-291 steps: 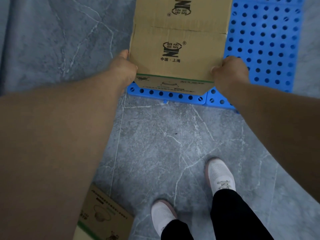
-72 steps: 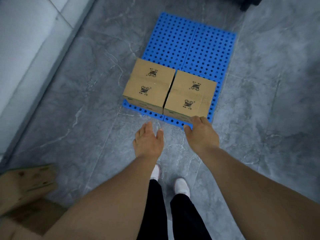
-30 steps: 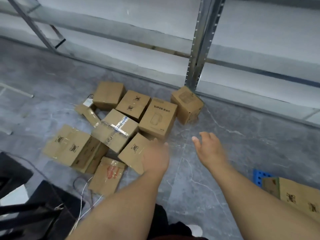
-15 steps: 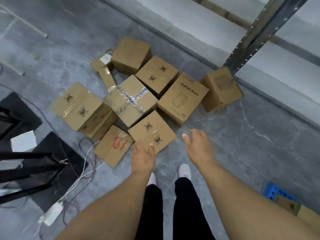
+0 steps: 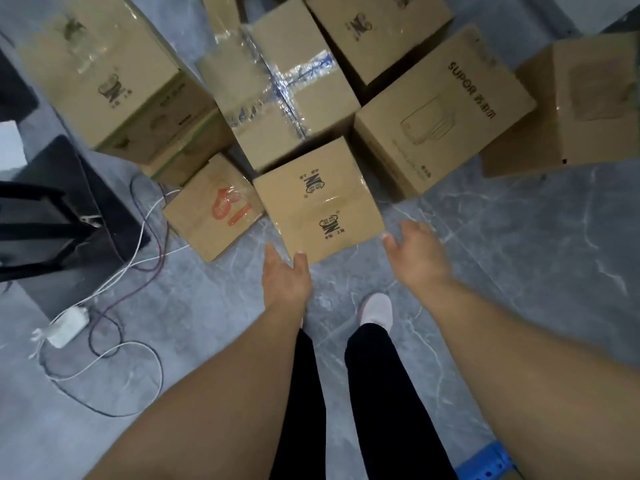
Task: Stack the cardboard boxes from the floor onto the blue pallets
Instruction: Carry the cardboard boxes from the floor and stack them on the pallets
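Observation:
Several cardboard boxes lie in a heap on the grey floor. The nearest is a small box with black logos [image 5: 320, 202]. My left hand [image 5: 282, 277] is open just short of its near left corner, fingertips almost at the edge. My right hand [image 5: 415, 252] is open beside its near right corner, not touching. Around it lie a box with red marks [image 5: 213, 209], a taped box [image 5: 280, 88], a SUPOR box [image 5: 443, 112] and a tilted box [image 5: 585, 98]. Only a corner of the blue pallet [image 5: 485, 467] shows at the bottom right.
A large box [image 5: 110, 74] lies at the upper left. A black stand [image 5: 59, 209] occupies the left side, with white and dark cables and a white adapter [image 5: 67, 329] strewn on the floor beside it. My legs and white shoe [image 5: 375, 308] are below the hands.
I have come closer to the heap and bent over it; the boxes now fill the view. Both open hands have moved to the near corners of the small logo box.

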Available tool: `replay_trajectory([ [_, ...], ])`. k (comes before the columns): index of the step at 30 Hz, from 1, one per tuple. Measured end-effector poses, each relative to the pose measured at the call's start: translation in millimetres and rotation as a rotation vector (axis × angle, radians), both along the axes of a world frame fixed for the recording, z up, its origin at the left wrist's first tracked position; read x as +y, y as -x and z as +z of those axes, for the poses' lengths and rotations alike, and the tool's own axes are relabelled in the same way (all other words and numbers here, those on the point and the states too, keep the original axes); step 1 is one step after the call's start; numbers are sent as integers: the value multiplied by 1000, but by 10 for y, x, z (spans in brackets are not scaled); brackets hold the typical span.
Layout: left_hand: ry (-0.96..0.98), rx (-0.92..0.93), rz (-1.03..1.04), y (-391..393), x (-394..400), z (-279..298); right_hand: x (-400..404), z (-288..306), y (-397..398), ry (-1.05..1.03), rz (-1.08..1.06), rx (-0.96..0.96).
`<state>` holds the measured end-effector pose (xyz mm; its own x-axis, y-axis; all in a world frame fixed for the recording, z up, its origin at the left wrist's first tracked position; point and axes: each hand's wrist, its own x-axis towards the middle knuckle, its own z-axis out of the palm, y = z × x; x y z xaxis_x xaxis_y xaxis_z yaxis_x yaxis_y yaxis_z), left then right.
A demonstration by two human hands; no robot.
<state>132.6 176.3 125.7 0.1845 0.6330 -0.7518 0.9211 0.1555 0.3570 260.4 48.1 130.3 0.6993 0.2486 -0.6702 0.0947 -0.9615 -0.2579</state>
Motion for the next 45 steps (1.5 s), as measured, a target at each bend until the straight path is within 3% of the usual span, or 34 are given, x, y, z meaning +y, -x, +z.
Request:
replay_trajectory([
  [10,101,124,158,-17,271,-1496,385,-1505,-282,60,27,17],
  [17,201,44,352,-92,306,-1664,479,-1770,-314,175,-60,38],
  [21,201,43,353,-89,382,-1335,398,-1500,-296,107,-88,59],
  [30,220,15,146,-31,563,-283,173,-369,-33,-62,-471,239],
  [45,230,-107,-330,268,107,1585,-691,1630,1166,-137,-836,64],
])
